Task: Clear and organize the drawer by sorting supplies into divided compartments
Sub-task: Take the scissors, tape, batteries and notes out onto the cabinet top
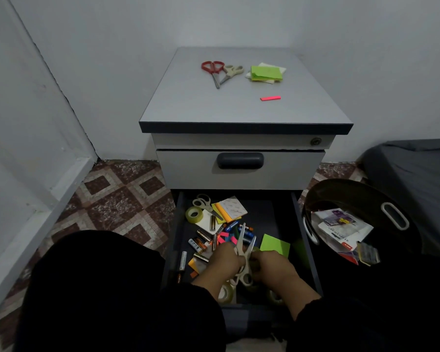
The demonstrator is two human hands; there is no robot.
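Observation:
The bottom drawer is pulled out and cluttered with several batteries, sticky notes, markers, a tape roll and white-handled scissors. Both hands are inside it at the front. My left hand grips a pair of beige scissors by the handles, blades pointing up and away. My right hand touches the same scissors from the right, fingers curled; what it holds is hidden. Another tape roll lies under my left wrist.
On the cabinet top lie red scissors, beige scissors, a stack of green and white notes and a pink strip. A black basket with packaged supplies stands right of the drawer. The upper drawer is closed.

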